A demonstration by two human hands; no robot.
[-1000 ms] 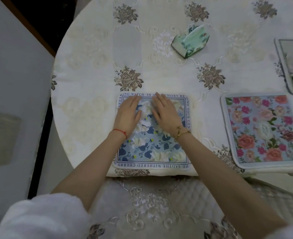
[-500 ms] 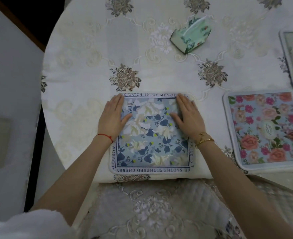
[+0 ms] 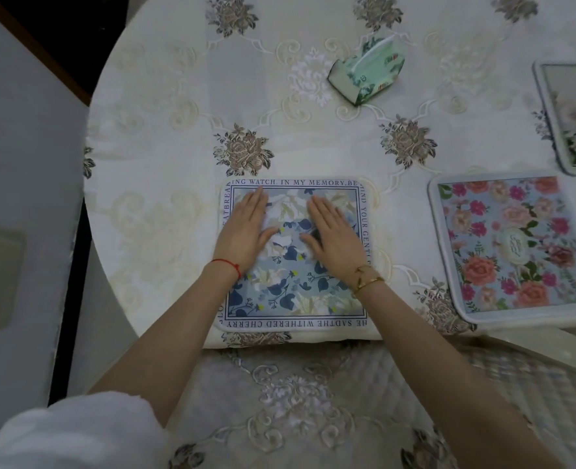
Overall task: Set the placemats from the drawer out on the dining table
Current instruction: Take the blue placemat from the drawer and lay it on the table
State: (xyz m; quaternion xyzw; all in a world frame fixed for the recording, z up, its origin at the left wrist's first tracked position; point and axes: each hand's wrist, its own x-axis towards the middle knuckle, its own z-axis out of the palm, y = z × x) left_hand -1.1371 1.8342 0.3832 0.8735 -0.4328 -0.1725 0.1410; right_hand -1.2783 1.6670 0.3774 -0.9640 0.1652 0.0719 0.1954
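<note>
Now both hands lie flat on the blue placemat (image 3: 295,255), which sits at the near edge of the dining table (image 3: 164,170), directly in front of the person. The left hand (image 3: 246,231) and the right hand (image 3: 334,238) have straight fingers pressed on the mat and grip nothing. I think the main risk is that this mat is very close to the table edge, so a pull toward the body could slide it over the edge, and the loose tablecloth (image 3: 185,106) under it could wrinkle or shift with it. A push to the right seems less dangerous, because the pink floral placemat (image 3: 513,245) is well apart. A third placemat (image 3: 574,113) lies at the far right, partly out of view, and the tissue pack (image 3: 368,74) is far from the hands.
</note>
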